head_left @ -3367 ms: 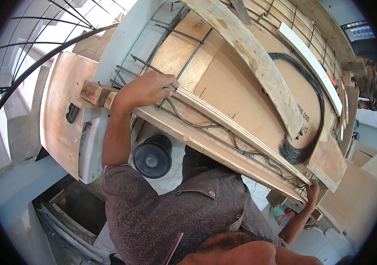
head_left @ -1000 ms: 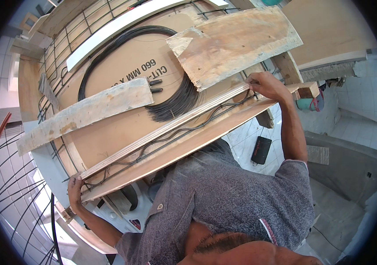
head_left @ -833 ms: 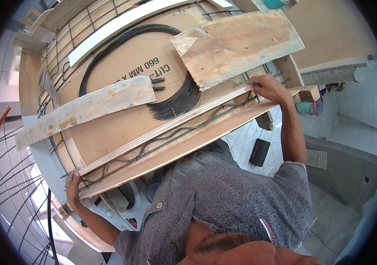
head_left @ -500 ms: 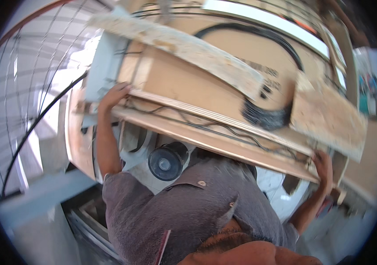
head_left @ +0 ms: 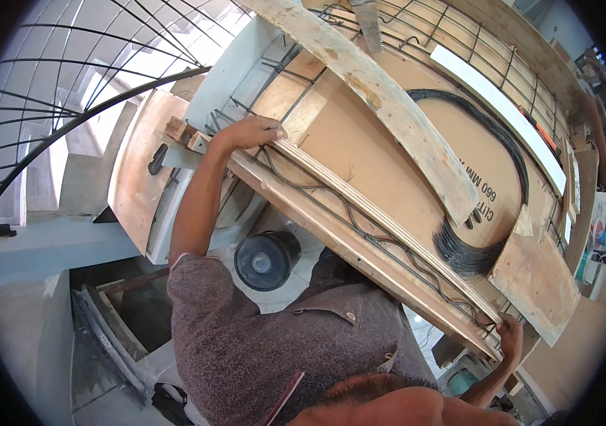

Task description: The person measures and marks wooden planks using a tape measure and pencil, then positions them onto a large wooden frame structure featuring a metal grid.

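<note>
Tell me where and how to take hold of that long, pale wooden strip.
Probably best at both ends, from above, where the left hand and right hand are now. The strip is long and slender, so a single mid-length grip might let it tip or flex. Dark bars run close along its near side, leaving little room there.

So we've got this wood strip by both ends. It's long, skinny and pale, with thin lighter and darker lines running its full length, kinda like a ply edge. From our head view it slants from upper left down to lower right, lying along the near side of the cardboard. Looks unbroken to us, though we can't tell if it's one piece or a few thin ones together.
</note>
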